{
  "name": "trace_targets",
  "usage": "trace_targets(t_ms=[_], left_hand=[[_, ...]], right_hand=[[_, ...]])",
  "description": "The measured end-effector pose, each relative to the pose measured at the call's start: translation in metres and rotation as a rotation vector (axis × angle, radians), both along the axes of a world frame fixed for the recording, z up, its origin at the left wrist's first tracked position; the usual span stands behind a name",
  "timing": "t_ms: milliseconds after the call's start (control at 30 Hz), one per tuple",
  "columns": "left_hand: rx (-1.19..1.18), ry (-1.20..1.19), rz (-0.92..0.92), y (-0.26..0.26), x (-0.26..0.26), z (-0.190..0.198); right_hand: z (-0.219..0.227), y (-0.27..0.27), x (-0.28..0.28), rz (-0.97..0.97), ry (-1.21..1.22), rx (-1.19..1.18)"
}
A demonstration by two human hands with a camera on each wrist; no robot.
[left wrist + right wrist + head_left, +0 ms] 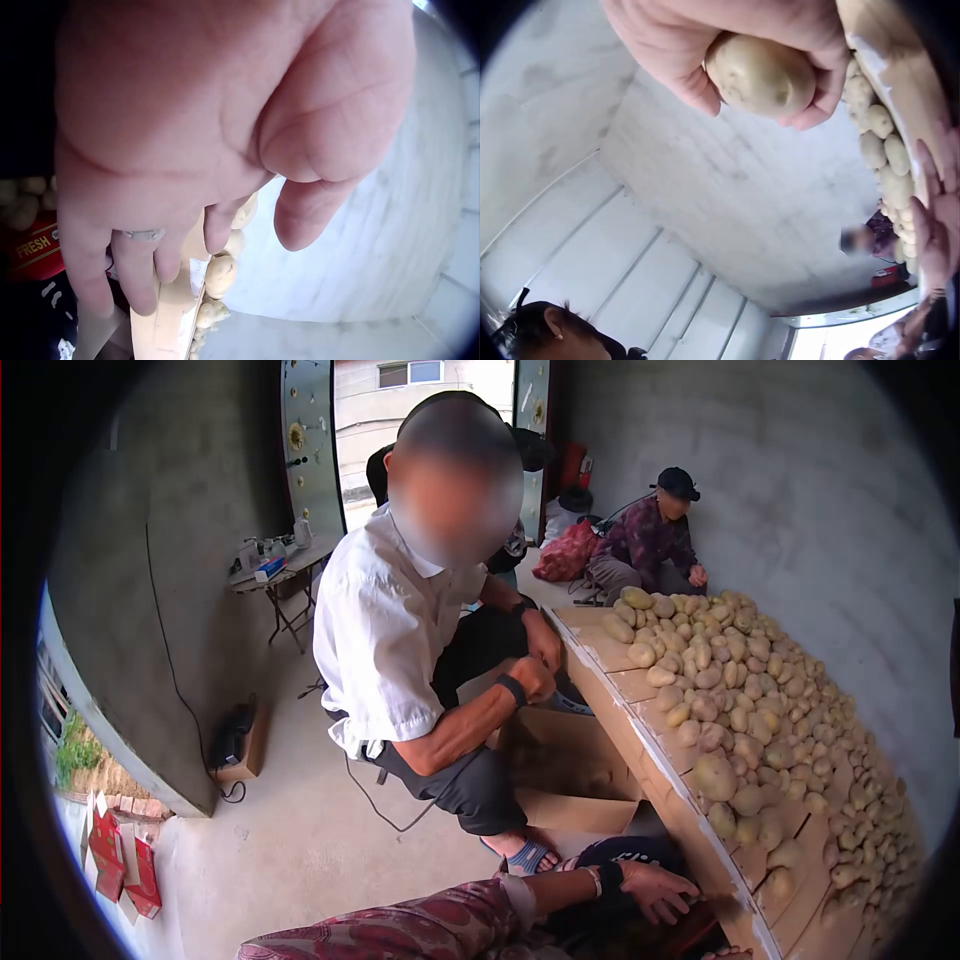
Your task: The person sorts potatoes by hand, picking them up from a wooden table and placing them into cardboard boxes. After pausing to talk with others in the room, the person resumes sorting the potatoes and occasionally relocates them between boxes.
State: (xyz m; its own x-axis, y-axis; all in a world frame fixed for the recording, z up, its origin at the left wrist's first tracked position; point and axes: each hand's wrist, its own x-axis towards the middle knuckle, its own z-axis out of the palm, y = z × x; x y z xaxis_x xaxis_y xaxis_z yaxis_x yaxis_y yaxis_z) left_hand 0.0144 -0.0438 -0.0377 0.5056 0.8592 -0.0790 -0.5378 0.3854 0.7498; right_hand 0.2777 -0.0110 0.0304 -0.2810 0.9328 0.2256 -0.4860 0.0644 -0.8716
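My left hand (655, 890) hangs over the near side of the cardboard-covered platform (690, 790), a black band on its wrist. Its fingers are loosely extended and grip nothing; in the left wrist view a ring (144, 235) shows on one of them. In the right wrist view my right hand (675, 37) holds a single potato (761, 75), thumb on one side and fingers curled round the other. The head view catches little of this hand, at its bottom edge. A heap of potatoes (740, 710) covers much of the platform.
Across from me a person in a white shirt (375, 630) bends beside an open cardboard box (570, 750). Another person (650, 545) sits by the back wall near a red mesh sack (568, 552). A red carton marked FRESH (34, 251) is beside my left hand, with potatoes (22, 206) behind it.
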Motion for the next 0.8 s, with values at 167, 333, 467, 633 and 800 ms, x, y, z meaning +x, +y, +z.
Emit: trace_targets(t_ms=[167, 333, 467, 633, 800], left_hand=[[-0.011, -0.017, -0.042, -0.003, 0.0, 0.002], [-0.01, -0.145, -0.069, -0.002, -0.002, -0.006], [0.165, 0.115, 0.1, -0.011, 0.003, 0.009], [0.051, 0.337, 0.032, -0.011, -0.001, 0.007], [-0.062, 0.085, 0.057, -0.01, 0.005, 0.007]], right_hand=[[-0.001, -0.002, -0.065, 0.321, -0.092, -0.235], [-0.02, 0.009, -0.109, 0.01, -0.381, 0.05], [-0.015, 0.002, -0.108, -0.134, -0.746, 0.661], [-0.007, -0.006, -0.098, 0.013, -0.561, 0.318], [-0.001, -0.006, -0.075, 0.103, -0.576, 0.126]])
